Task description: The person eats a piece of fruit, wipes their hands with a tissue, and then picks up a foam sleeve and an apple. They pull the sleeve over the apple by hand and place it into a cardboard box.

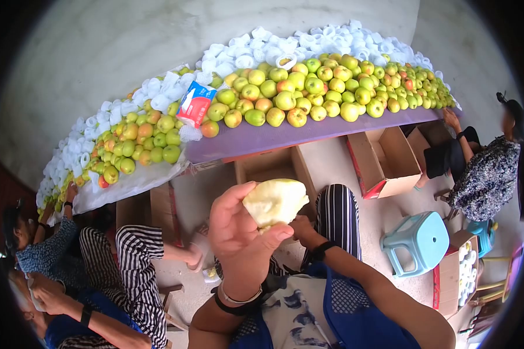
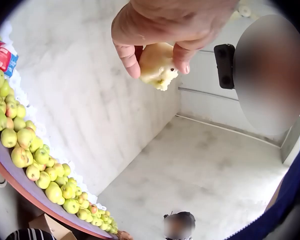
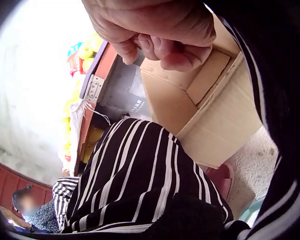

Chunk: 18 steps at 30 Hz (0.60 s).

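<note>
Partly eaten apple, pinched at its edges, left hand half closed, thumb and fingers bent around it

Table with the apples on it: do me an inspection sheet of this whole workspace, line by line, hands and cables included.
Surface: purple table cover, bare along its near edge; white sheet under the apples at its left.
Job's things: pale, bitten-looking fruit piece, raised above the lap; apples, green-yellow, some blushed red, heaped.
Clutter: white foam nets piled behind the apples; red and blue packet among them.
Left hand: pinches the fruit piece between fingers and thumb.
Right hand: fingers loosely curled, nothing seen in it.
Cables: nothing seen.
Surroundings: open cardboard box by the table; light blue stool on the floor; other people seated at both sides.
</note>
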Available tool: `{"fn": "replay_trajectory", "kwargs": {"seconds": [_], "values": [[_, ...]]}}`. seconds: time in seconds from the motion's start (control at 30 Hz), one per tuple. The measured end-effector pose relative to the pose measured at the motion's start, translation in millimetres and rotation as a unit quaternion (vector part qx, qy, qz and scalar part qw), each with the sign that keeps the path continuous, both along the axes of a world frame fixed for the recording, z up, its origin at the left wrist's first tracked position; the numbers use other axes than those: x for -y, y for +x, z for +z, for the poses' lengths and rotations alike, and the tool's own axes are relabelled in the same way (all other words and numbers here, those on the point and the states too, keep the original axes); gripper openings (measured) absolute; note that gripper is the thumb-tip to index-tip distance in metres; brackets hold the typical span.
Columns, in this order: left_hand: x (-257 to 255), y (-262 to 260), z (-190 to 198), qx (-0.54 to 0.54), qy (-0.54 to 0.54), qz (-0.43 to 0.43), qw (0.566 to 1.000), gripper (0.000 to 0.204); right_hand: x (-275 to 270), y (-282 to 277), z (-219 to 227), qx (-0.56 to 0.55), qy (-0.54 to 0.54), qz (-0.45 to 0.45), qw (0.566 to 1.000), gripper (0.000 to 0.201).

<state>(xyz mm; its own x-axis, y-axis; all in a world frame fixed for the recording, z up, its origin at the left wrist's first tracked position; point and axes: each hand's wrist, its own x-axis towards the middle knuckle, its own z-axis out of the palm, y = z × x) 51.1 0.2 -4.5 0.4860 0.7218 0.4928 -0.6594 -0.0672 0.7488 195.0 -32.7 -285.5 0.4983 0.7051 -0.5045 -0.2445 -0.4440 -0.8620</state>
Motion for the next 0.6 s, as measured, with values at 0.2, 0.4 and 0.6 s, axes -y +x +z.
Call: {"fn": "replay_trajectory", "kwargs": {"seconds": [0.2, 0.4, 0.6], "values": [[-3, 3, 1, 0.003, -0.135, -0.122, 0.983, 0.052, -3, -2, 11, -0.009, -0.033, -0.011, 0.999, 0.029], [-12, 5, -18, 0.067, -0.347, -0.33, 0.875, 0.05, 2, -5, 27, -0.022, -0.002, -0.034, 0.999, 0.029], [-9, 6, -20, 0.064, -0.356, -0.346, 0.866, 0.051, 2, -5, 30, -0.014, -0.007, -0.031, 0.999, 0.028]]}}
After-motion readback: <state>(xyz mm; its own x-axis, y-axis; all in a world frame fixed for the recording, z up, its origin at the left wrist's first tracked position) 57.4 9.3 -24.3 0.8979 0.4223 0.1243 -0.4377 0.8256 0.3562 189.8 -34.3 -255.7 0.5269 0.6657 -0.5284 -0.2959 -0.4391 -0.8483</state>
